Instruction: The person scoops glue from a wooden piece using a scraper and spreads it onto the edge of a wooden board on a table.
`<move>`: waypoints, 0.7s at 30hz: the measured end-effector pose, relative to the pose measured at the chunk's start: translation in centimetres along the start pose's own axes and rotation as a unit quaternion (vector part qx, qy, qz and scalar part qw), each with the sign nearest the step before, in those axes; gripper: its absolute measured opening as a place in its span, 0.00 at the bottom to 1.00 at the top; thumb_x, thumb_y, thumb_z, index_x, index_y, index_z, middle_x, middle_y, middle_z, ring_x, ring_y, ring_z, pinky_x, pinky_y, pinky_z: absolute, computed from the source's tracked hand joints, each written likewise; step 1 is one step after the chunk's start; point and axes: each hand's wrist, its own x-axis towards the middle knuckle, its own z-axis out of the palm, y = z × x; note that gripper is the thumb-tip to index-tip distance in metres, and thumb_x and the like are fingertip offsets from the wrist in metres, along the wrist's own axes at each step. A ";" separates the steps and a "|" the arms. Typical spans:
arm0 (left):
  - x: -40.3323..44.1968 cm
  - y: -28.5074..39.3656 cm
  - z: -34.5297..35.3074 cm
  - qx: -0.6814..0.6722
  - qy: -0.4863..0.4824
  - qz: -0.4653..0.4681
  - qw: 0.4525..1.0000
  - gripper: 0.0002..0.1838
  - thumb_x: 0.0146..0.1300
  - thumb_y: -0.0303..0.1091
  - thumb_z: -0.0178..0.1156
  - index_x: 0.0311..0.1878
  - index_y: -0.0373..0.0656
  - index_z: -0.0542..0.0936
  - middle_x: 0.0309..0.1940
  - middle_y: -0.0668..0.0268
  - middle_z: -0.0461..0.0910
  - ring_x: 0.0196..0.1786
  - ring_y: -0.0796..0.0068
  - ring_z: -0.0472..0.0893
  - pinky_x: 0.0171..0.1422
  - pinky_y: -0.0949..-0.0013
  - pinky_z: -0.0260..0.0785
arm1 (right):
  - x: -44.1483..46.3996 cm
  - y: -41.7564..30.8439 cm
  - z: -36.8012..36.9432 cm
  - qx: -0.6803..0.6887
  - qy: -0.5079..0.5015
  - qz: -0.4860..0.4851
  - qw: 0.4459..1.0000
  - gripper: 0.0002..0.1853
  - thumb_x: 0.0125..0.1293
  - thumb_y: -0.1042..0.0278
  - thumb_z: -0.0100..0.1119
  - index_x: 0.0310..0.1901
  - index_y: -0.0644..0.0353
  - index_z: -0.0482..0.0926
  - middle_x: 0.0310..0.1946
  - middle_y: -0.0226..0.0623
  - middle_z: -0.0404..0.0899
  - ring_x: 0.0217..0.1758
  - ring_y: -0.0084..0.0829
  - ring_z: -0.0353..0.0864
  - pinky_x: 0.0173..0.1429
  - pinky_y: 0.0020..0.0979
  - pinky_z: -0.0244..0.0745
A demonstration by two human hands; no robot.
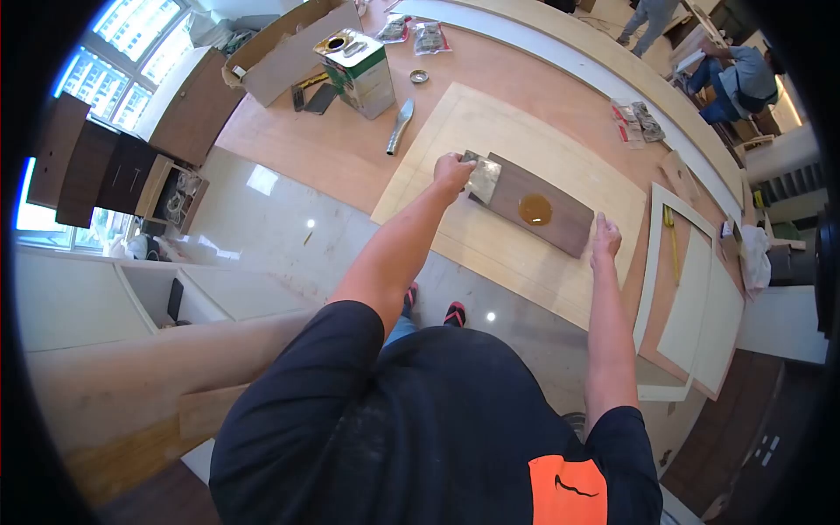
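My left hand (451,172) is closed on a flat square metal scraper (483,179), whose blade rests over the left end of a dark brown board (525,194). A round puddle of amber glue (535,209) sits on that board, right of its middle. At the board's right end is my right hand (605,238), its fingers curled against the edge and the thumb up. Beneath the board lies a larger pale wood sheet (455,114).
An opened metal can (357,74), a cardboard box (293,48) and a grey metal-looking tool (401,127) stand or lie at the back left. Plastic packets (637,122) and a yellow tape measure (672,241) are to the right. A co-worker (735,83) crouches far right.
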 end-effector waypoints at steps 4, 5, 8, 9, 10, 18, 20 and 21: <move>-0.7 -1.7 -0.4 0.168 0.186 0.166 0.954 0.27 0.67 0.44 0.68 0.61 0.33 0.78 0.57 0.45 0.81 0.64 0.44 0.75 0.70 0.51 0.69 | 0.9 -1.5 0.9 -0.051 0.071 -0.107 0.990 0.33 0.72 0.48 0.67 0.63 0.73 0.79 0.58 0.50 0.85 0.64 0.38 0.83 0.69 0.36 0.75; -2.3 -3.2 -1.7 0.187 0.219 0.209 0.935 0.26 0.67 0.43 0.67 0.61 0.33 0.78 0.56 0.45 0.80 0.63 0.44 0.76 0.69 0.51 0.69 | -0.4 -2.9 1.5 -0.073 0.062 -0.117 0.989 0.32 0.72 0.49 0.66 0.63 0.73 0.79 0.57 0.50 0.86 0.63 0.38 0.84 0.68 0.36 0.76; -7.8 -8.5 -6.5 0.190 0.332 0.270 0.883 0.23 0.66 0.40 0.66 0.59 0.35 0.78 0.55 0.47 0.80 0.62 0.45 0.76 0.70 0.48 0.66 | -3.8 -8.1 5.5 -0.034 0.042 -0.236 0.970 0.28 0.72 0.53 0.66 0.62 0.71 0.80 0.56 0.51 0.86 0.59 0.44 0.86 0.65 0.38 0.78; -10.1 -10.8 -8.3 0.200 0.347 0.236 0.885 0.23 0.66 0.40 0.66 0.59 0.35 0.78 0.55 0.47 0.80 0.62 0.45 0.76 0.70 0.48 0.65 | -5.0 -9.9 7.3 -0.026 0.012 -0.274 0.961 0.27 0.72 0.55 0.67 0.61 0.70 0.80 0.55 0.51 0.86 0.59 0.44 0.86 0.65 0.38 0.78; -12.1 -13.2 -10.4 0.209 0.362 0.203 0.885 0.23 0.66 0.40 0.65 0.59 0.35 0.78 0.56 0.47 0.80 0.61 0.45 0.76 0.70 0.47 0.65 | -6.4 -11.6 9.4 -0.016 -0.017 -0.312 0.950 0.25 0.71 0.56 0.68 0.60 0.69 0.81 0.55 0.50 0.86 0.59 0.44 0.86 0.65 0.38 0.78; -16.3 -35.0 -25.8 0.286 0.351 -0.283 0.846 0.21 0.61 0.37 0.65 0.56 0.37 0.81 0.54 0.44 0.83 0.60 0.41 0.81 0.65 0.47 0.74 | -22.6 -24.6 27.2 0.006 -0.278 -0.486 0.829 0.21 0.67 0.62 0.72 0.57 0.67 0.82 0.51 0.51 0.86 0.57 0.48 0.85 0.64 0.41 0.78; -15.7 -38.2 -28.6 0.266 0.327 -0.343 0.839 0.19 0.60 0.35 0.64 0.53 0.37 0.82 0.53 0.45 0.84 0.58 0.42 0.82 0.63 0.47 0.76 | -25.4 -26.5 32.8 -0.003 -0.323 -0.515 0.794 0.23 0.67 0.62 0.72 0.58 0.68 0.82 0.53 0.53 0.84 0.58 0.50 0.84 0.65 0.42 0.77; -15.5 -39.9 -29.8 0.248 0.309 -0.358 0.845 0.18 0.60 0.34 0.64 0.51 0.37 0.82 0.53 0.47 0.84 0.58 0.44 0.83 0.62 0.49 0.77 | -26.6 -27.2 35.6 -0.031 -0.326 -0.529 0.783 0.23 0.67 0.62 0.72 0.58 0.68 0.81 0.54 0.53 0.84 0.59 0.51 0.83 0.65 0.42 0.76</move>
